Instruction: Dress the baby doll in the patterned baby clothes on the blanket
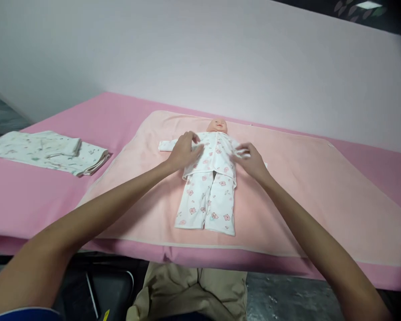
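Note:
A baby doll (217, 125) lies on its back on a light pink blanket (287, 187), dressed in a white top (217, 154) and white trousers (207, 200) printed with pink flowers. My left hand (184, 151) rests flat on the doll's chest and shoulder on the left, fingers stretched out. My right hand (249, 159) lies on the doll's other side by its sleeve, fingers spread over the cloth. Neither hand grips anything that I can see.
The blanket covers a pink mattress (36, 191) set against a pale wall. A folded stack of white printed baby clothes (50, 150) lies at the left. Below the mattress edge are my beige trousers (190, 292) and a dark floor.

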The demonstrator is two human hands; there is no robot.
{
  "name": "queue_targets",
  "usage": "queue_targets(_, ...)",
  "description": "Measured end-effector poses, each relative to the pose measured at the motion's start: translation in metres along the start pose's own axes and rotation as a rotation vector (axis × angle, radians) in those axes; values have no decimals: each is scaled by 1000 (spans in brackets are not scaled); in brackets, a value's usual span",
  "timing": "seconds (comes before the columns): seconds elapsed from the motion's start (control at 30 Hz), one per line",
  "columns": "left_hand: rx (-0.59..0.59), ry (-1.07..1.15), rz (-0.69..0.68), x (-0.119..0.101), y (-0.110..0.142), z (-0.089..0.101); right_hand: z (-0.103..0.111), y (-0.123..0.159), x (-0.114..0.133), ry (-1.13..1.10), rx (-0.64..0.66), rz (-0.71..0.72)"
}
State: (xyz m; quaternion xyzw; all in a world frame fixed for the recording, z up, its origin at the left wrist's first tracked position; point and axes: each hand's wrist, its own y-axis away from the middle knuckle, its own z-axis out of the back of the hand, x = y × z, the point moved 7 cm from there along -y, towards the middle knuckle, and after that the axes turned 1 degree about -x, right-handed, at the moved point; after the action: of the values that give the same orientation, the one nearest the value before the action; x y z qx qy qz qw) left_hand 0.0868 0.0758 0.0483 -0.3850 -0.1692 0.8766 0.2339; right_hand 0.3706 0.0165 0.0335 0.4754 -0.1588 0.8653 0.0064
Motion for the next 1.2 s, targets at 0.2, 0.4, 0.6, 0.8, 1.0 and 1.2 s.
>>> queue_targets(0.2,249,-162,100,0,153,59,26,177,-21,291,199,150)
queue_targets(0.4,440,-165,-37,-56,187,27,-13,223,26,321,217,255)
queue_targets(0.6,521,-30,223,-44,173,-3,-39,210,23,218,162,-47)
queue_targets(0.8,461,370,653,-27,180,-4,-46,206,0,-285,312,-472)
queue_targets(1.0,682,576,932,-43,178,-8,-47,188,15,-384,569,-733)
queue_targets(1.2,902,474,792,-61,173,-8,-46,187,33,-480,689,-654)
